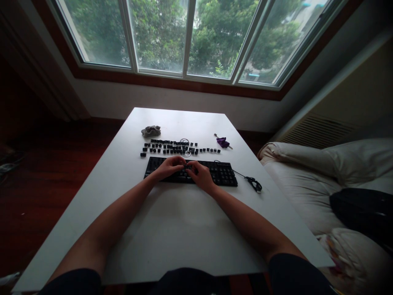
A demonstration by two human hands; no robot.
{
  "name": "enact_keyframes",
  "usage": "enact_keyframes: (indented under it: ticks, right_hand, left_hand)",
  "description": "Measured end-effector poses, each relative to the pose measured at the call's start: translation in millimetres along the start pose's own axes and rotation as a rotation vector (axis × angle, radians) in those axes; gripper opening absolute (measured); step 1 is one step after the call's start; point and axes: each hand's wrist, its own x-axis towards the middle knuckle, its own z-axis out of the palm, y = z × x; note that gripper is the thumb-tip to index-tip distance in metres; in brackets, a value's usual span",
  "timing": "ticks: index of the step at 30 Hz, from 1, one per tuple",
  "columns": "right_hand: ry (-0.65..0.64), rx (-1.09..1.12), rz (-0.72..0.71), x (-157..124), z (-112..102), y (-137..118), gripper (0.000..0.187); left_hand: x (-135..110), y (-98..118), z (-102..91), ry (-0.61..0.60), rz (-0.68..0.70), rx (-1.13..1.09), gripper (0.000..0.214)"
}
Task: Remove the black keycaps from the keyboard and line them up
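A black keyboard [225, 174] lies flat on the white table, its left part partly covered by my hands. My left hand [170, 167] rests over it, fingers bent and pinched toward the middle. From the other side my right hand [199, 172] meets it, thumb and fingertips also drawn together. Whatever sits between the fingertips is small and dark, too unclear to name. Just beyond the keyboard, loose black keycaps [167, 146] stand in rough rows. Thin wire loops [184, 141] show among them.
A crumpled grey cloth [151, 131] lies at the table's far left. To the far right are a purple cloth [223, 142] and a thin stick beneath it. The keyboard's coiled cable [254, 184] rests near the right edge of the table [172, 237]. A pale sofa [294, 188] stands alongside.
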Motion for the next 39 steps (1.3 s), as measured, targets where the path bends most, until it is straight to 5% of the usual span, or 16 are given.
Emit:
enact_keyframes:
  ticks: [14,32,39]
  right_hand:
    - [0.04,-0.031,-0.009,3,-3,-1,0.021]
    - [-0.026,-0.274,-0.173,1,0,4,0.026]
    - [-0.086,-0.293,-0.069,35,-31,28,0.028]
  left_hand:
    - [-2,5,4.0,-0.066,-0.023,0.018,0.038]
    - [3,-7,2.6,0.053,-0.037,0.175,0.031]
    - [1,-5,6.5,0.029,-0.025,0.32,0.024]
